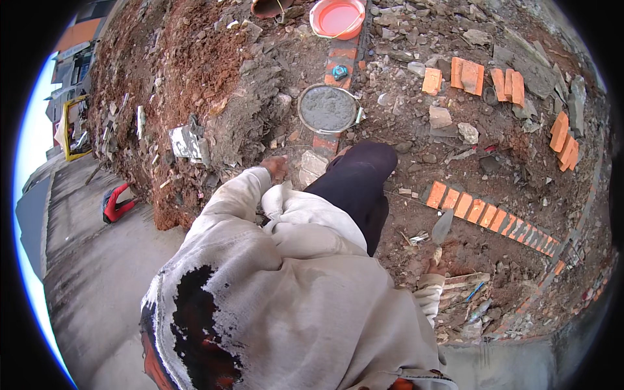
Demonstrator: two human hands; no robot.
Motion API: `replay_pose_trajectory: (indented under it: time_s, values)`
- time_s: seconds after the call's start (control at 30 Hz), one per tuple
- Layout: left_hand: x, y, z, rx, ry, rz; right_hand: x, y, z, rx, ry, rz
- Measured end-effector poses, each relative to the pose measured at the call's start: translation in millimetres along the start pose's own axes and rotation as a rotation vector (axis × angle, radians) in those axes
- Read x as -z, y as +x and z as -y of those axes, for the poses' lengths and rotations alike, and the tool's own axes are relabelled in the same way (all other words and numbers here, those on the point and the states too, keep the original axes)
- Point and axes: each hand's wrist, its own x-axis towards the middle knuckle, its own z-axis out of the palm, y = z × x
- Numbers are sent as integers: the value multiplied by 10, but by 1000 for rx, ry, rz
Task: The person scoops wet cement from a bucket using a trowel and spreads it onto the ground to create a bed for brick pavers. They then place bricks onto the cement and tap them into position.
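Observation:
My right hand (pixel 438 265) is closed round the short handle of a pointed trowel (pixel 442 226), its grey blade tilted up beside a row of bricks. My left hand (pixel 276 168) hangs over the rubble in front of me, with nothing visible in it; its fingers look loosely apart. Ahead of my knee, a round pan (pixel 327 108) full of grey wet mortar rests on a narrow brick course (pixel 326 142). Just beyond it lies a small blue object (pixel 340 72), too small to make out.
Farther along stands a pink bucket (pixel 337 17) of reddish water. Loose orange bricks (pixel 467 75) lie in groups at the right, above a slanting brick row (pixel 476 211). Stony soil (pixel 195 84) surrounds me. A person in red (pixel 117 203) is by the concrete paving at left.

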Motion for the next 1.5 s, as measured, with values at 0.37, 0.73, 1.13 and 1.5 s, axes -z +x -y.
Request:
replay_pose_trajectory:
  time_s: [0.37, 0.73, 1.13, 1.5]
  values:
    - [564, 551, -746, -530, -27, -124, -1092, 224, 455, 217, -651, 231]
    - [868, 2192, -1175, -429, 105, -74, -3879, 20, 2739, 321, -759, 420]
    - [908, 4365, -1572, -57, -12, 193, -6627, 448, 2074, 22, 243, 411]
    - [882, 4484, -1615, -125, 168, 366, -6778, 235, 2376, -90, 688, 362]
